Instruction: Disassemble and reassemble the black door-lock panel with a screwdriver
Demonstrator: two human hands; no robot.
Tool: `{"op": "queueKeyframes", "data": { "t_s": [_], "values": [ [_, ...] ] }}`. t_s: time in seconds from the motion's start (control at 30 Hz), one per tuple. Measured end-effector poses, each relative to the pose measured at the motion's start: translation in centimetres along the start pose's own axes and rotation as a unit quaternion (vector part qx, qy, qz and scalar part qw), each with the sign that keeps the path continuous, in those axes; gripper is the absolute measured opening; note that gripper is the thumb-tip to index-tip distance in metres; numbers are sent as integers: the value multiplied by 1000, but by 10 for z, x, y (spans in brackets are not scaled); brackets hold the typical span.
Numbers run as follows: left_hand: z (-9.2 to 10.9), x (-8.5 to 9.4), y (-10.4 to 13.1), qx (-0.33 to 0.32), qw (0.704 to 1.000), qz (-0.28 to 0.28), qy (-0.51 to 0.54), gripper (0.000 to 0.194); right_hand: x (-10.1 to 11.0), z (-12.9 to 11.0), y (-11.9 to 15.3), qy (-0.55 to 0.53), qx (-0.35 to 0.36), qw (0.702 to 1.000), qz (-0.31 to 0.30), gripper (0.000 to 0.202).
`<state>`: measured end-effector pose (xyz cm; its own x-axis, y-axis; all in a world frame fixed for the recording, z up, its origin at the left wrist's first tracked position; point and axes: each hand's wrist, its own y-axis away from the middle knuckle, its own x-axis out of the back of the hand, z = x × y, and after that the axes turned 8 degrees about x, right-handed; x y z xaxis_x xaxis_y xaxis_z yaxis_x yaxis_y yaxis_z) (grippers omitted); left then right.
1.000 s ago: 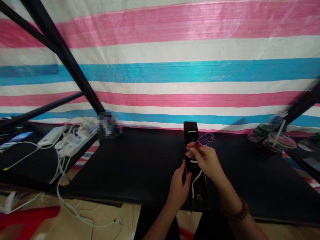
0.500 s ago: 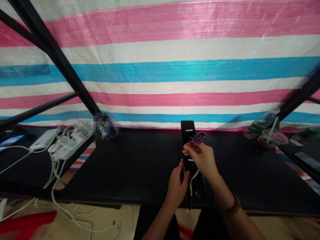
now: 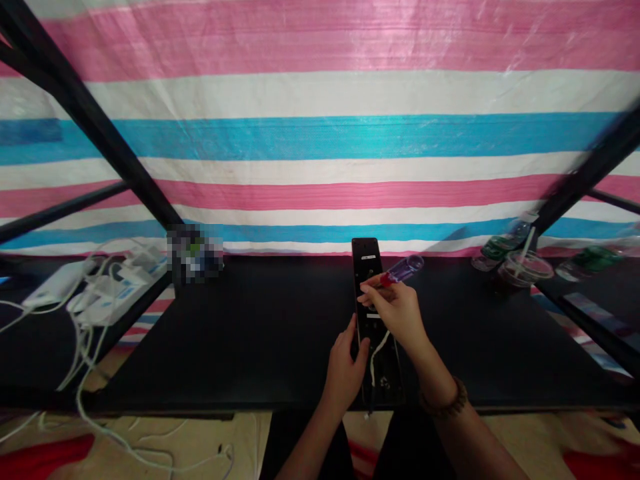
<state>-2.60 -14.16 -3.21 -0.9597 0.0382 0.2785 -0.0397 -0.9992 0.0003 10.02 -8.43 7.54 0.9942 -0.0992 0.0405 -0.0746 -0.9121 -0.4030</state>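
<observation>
A long black panel-like device [image 3: 368,267] lies lengthwise in front of me on the black table [image 3: 270,327], its far end near the striped sheet. My left hand [image 3: 346,367] grips its left edge, thumb on top and fingers along the side. Above its middle, my right hand [image 3: 397,310] pinches a screwdriver [image 3: 406,268] with a clear purple and red handle, tilted so that the handle leans right. The fingers hide the screwdriver's tip. A whitish cable [image 3: 376,357] runs down the lower half of the device to the table's front edge.
A power strip [image 3: 113,297] with white plugs and cables stands at the left. A pixelated object [image 3: 194,255] sits by the left frame post. On the right are a plastic bottle [image 3: 503,247], a cup with a straw [image 3: 525,270] and another bottle [image 3: 590,261]. Striped sheeting [image 3: 320,140] hangs behind.
The whole view has shifted, so things appear farther left. The screwdriver handle leans more to the right and shows more of its length. Both hands keep their holds.
</observation>
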Motion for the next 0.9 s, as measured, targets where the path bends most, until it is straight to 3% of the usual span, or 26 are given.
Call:
{"op": "queueKeyframes", "data": {
  "t_s": [0.13,0.33,0.5,0.67,0.9],
  "values": [
    [-2,-1,-1,-2,1000,2,4,57,3,0,0,-18,33,999,-22,36],
    [-3,0,-1,-12,1000,5,4,57,5,2,0,9,4,1000,20,33],
    [-5,0,-2,-5,1000,-1,0,58,6,0,1,-18,32,999,-20,34],
    [-5,-1,-1,-11,1000,0,6,58,5,2,0,3,1,1000,17,32],
    [-2,0,-2,-10,1000,3,19,56,4,1,2,-13,46,999,-17,30]
  ]
}}
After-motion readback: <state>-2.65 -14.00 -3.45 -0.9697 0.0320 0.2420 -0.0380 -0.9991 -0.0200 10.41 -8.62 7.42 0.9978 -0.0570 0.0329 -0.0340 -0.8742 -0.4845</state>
